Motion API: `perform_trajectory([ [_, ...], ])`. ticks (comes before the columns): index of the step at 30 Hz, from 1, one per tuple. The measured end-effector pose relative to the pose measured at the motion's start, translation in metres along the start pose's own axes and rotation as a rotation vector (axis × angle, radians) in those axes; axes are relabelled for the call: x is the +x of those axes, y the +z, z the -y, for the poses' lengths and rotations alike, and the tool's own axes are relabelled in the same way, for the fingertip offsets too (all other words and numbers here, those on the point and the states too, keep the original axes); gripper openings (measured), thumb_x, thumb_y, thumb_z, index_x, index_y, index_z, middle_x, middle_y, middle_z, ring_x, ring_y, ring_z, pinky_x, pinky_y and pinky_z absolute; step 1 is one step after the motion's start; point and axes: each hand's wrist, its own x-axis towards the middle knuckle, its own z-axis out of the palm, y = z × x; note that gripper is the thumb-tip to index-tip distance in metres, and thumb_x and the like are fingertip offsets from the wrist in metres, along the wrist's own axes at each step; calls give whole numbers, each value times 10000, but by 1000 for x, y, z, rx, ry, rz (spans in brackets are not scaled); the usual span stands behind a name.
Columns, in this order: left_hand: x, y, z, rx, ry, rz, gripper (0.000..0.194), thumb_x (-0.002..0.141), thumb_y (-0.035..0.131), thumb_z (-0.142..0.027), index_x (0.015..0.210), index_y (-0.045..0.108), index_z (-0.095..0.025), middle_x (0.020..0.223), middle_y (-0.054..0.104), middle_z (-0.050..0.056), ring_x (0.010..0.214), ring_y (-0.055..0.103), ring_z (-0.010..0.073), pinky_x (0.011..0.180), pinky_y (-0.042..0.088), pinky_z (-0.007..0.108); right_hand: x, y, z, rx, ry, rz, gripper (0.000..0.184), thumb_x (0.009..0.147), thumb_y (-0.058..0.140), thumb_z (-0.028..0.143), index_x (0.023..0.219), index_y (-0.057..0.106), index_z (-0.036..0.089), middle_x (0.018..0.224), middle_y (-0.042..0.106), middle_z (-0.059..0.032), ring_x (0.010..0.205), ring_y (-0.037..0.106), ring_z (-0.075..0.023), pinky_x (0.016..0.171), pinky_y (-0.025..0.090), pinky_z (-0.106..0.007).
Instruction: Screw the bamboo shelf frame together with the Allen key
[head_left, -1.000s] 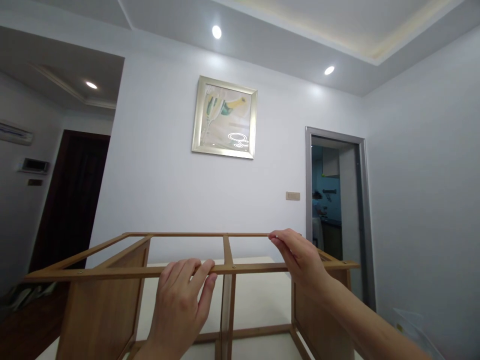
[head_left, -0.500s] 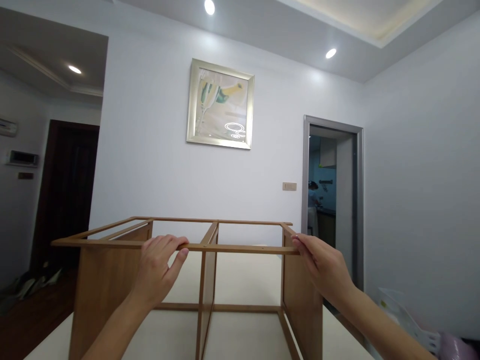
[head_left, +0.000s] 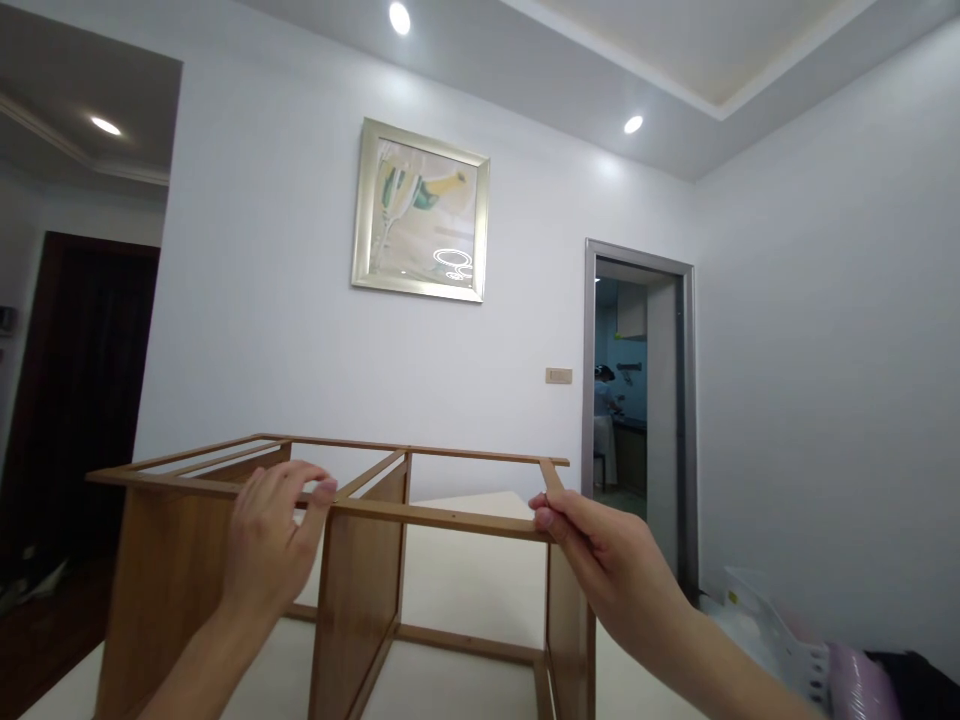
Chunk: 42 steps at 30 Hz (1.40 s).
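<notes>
Compared with half a second ago, the wooden frame is sitting farther left in view, and its upright divider is showing more of its right face. The left hand is curving its fingers at the front rail near the divider; whether they are gripping it, I cannot tell. The right hand is keeping thumb and fingertips pinched together at the rail's right end. The frame is standing on a pale surface, its long axis running left to right, its brown slender rails enclosing open gaps between grained panels.
</notes>
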Motion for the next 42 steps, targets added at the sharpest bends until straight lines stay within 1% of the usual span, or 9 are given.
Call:
perform_trajectory([
  [2,-7,3,-47,-28,115,-91,241,950,474,-364,1073,598,-198,1136,644,88,1137,556,269,1114,312,531,-1,0,5,15,15,-2,240,979,469,367,939,665,234,836,735,-24,741,690,-163,667,516,-234],
  [4,-14,8,-98,-128,254,-21,241,929,513,-268,1153,570,-197,1181,626,87,1182,542,237,1139,321,480,0,-2,8,68,57,-21,229,979,466,373,1009,648,237,833,736,-23,739,693,-162,679,523,-242],
  [7,-21,19,-163,-242,335,108,298,909,530,-223,1204,542,-186,1172,627,88,1161,555,225,1145,316,467,1,-9,9,208,142,-101,230,970,482,406,1039,613,230,828,730,-30,764,696,-168,708,538,-255],
  [11,-23,30,-204,-310,254,226,237,902,560,-305,1113,591,-202,986,667,68,943,608,241,961,414,486,0,-23,1,263,183,-220,249,926,562,449,905,655,218,907,719,-56,844,670,-183,749,529,-270],
  [14,-22,32,-211,-283,196,268,210,869,608,-402,952,626,-209,821,644,45,808,579,243,829,407,471,-4,-30,-9,276,208,-257,274,887,612,472,863,692,210,905,709,-62,847,647,-197,738,527,-288],
  [19,-21,23,-214,-234,167,241,273,810,663,-467,752,578,-215,727,603,26,758,549,236,795,362,446,-15,-28,-13,366,314,-266,303,820,687,497,848,732,199,832,717,-60,772,636,-198,660,525,-292],
  [26,-25,22,-213,-221,188,166,261,816,649,-468,737,581,-228,731,597,31,761,535,250,803,343,449,-26,-13,7,563,386,-402,310,719,794,477,811,742,186,765,729,-53,713,649,-187,681,546,-307],
  [35,-31,33,-207,-278,225,50,301,869,566,-508,750,603,-234,714,600,60,744,546,265,785,368,470,-41,18,12,630,427,-701,264,781,762,448,855,701,202,837,735,-44,776,684,-184,732,555,-303],
  [42,-29,29,-205,-277,230,78,324,871,568,-528,756,590,-225,731,603,60,733,531,246,776,367,450,-37,21,15,692,468,-740,273,747,790,451,838,685,217,833,726,-32,750,664,-174,635,536,-278],
])
